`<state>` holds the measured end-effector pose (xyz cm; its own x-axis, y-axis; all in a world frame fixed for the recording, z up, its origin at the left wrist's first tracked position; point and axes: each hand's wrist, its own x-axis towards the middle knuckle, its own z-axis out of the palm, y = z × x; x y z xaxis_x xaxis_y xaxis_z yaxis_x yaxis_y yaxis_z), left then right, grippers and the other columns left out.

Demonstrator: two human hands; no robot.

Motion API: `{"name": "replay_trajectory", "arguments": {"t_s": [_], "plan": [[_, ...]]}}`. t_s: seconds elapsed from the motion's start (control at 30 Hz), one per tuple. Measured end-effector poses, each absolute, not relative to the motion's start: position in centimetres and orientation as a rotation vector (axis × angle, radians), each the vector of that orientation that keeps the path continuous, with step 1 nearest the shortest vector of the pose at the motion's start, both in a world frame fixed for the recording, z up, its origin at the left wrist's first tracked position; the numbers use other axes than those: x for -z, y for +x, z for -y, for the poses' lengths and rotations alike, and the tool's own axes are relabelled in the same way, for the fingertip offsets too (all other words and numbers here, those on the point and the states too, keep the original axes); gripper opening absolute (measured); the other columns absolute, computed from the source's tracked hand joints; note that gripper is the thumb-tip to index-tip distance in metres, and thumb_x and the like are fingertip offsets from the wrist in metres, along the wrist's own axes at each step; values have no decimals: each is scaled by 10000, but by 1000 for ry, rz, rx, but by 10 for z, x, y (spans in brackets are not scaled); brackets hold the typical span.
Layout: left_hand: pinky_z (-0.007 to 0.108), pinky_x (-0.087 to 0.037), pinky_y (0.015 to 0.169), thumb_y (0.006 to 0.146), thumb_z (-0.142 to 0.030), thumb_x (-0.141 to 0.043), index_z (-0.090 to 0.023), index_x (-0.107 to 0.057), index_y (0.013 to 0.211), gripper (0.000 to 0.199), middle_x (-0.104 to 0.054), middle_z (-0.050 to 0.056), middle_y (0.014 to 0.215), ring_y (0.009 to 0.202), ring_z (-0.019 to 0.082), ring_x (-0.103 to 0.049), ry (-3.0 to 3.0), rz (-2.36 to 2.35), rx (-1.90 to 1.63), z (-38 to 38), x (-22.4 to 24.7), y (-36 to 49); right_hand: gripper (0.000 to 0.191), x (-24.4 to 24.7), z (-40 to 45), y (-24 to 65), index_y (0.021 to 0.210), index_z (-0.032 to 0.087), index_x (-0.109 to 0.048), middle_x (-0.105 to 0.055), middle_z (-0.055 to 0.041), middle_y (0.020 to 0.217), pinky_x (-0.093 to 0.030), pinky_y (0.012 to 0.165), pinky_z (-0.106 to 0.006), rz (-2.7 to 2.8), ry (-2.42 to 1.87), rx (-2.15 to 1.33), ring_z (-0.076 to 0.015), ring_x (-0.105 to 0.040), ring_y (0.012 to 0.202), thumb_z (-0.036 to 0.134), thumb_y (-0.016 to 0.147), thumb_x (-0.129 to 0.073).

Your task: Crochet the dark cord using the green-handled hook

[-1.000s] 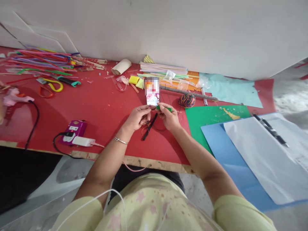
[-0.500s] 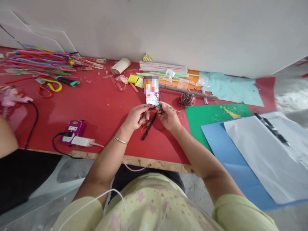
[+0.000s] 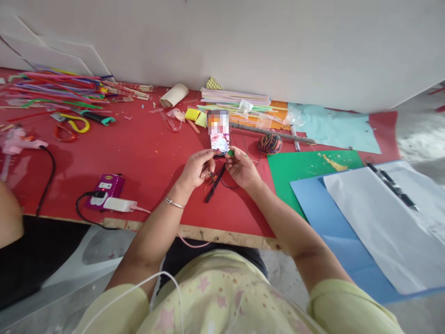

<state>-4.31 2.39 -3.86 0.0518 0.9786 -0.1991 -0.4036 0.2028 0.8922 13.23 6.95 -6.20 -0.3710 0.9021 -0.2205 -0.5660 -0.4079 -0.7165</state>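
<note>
While the right hand [image 3: 243, 169] pinches a green handle [image 3: 231, 152], yarn [image 3: 270, 144] sits nearby — balled.

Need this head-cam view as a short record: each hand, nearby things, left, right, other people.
Left hand: fingertips pinched together; anything held too small to tell
Right hand: holds a small green thing at the fingertips
Beyond hands: phone, screen lit
Nearer the person: black stick, lying slantwise
Left: purple socket box, white charger plugged in
Right: yarn ball, green sheet
Surface: red table
Other people: bare limb at left edge
</note>
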Motion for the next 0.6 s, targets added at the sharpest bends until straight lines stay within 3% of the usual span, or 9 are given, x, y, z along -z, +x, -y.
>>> {"name": "replay_trajectory", "arguments": {"t_s": [0.6], "plan": [[218,-110,363,801,-396,-775,-161,-718,1053,350,-600,-36,507,306,35,-266,767,-1123,-1226,-27,43,-40,406,63,-73,136,1009,254,-763,-759,36,797,-494,617,-233,762,-786,-1915,-100,-593,649,452,687,-910]]}}
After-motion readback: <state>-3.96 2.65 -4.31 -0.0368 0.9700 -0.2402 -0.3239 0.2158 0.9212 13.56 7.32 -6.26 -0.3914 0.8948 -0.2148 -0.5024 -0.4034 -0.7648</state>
